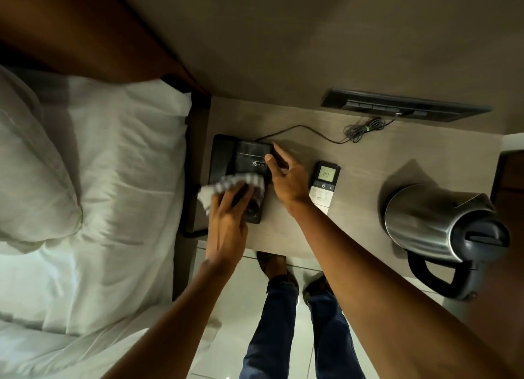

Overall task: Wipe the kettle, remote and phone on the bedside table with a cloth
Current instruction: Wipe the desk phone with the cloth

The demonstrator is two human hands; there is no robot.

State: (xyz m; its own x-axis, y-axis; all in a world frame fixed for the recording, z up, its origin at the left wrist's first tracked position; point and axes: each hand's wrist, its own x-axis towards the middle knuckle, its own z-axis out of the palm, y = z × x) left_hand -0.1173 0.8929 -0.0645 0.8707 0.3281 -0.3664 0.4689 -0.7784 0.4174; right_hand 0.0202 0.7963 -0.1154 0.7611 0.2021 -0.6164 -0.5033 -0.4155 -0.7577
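A black desk phone (243, 157) sits at the left end of the wooden bedside table (354, 223). My left hand (226, 225) presses a grey-and-white striped cloth (226, 184) onto the phone's lower half. My right hand (286, 177) rests against the phone's right edge, thumb on its top face and fingers spread along the side. A white remote (324, 186) with a lit green display lies just right of that hand. The steel kettle (436, 223) with a black handle stands at the table's right end.
A thin black cable (312, 132) runs from the phone to a coiled bundle by a dark switch panel (405, 108) on the wall. The bed with white pillow (37, 166) lies left. My legs and shoes (280, 268) stand on the tiled floor below.
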